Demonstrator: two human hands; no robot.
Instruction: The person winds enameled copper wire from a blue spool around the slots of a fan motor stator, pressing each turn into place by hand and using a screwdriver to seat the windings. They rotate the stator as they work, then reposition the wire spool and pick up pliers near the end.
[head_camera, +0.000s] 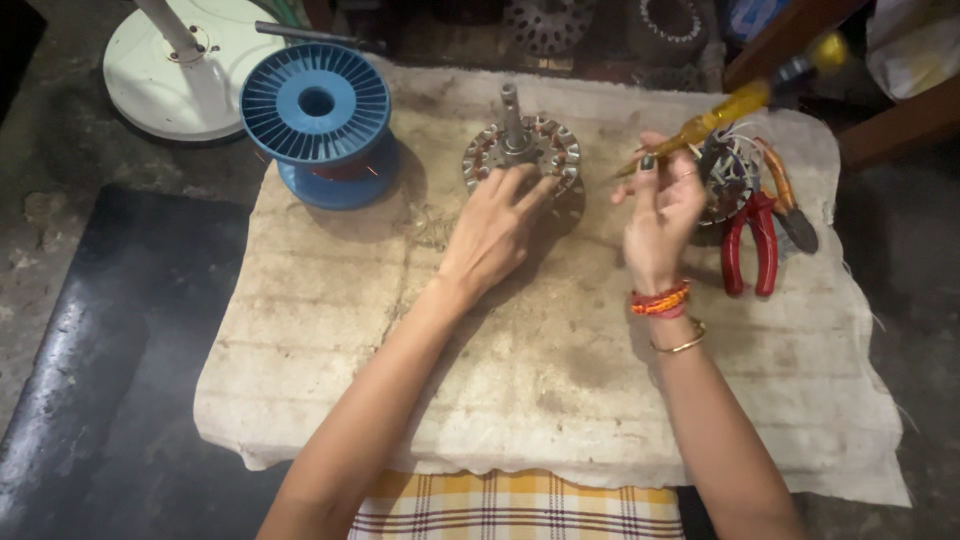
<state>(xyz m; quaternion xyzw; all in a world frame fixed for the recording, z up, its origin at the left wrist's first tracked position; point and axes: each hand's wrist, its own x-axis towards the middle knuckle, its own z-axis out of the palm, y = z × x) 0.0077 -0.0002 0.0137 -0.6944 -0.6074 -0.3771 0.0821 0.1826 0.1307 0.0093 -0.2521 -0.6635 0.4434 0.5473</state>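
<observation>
Dim workshop, cloth-covered desk (560, 380) | left hand (495, 225) fingers spread, steadying motor stator (522, 152) | right hand (660, 215) pinching yellow screwdriver (735, 105) just right of stator | step: likely working the windings | next: likely calls for tip guided into slots | red pliers (750, 245) beyond right hand, blue spool (318, 120) left

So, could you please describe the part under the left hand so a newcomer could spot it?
On the pale cloth, look right of the blue spool. The left hand rests on a round metal stator. Unlike its neighbours, an upright grey shaft rises from its centre.
</observation>
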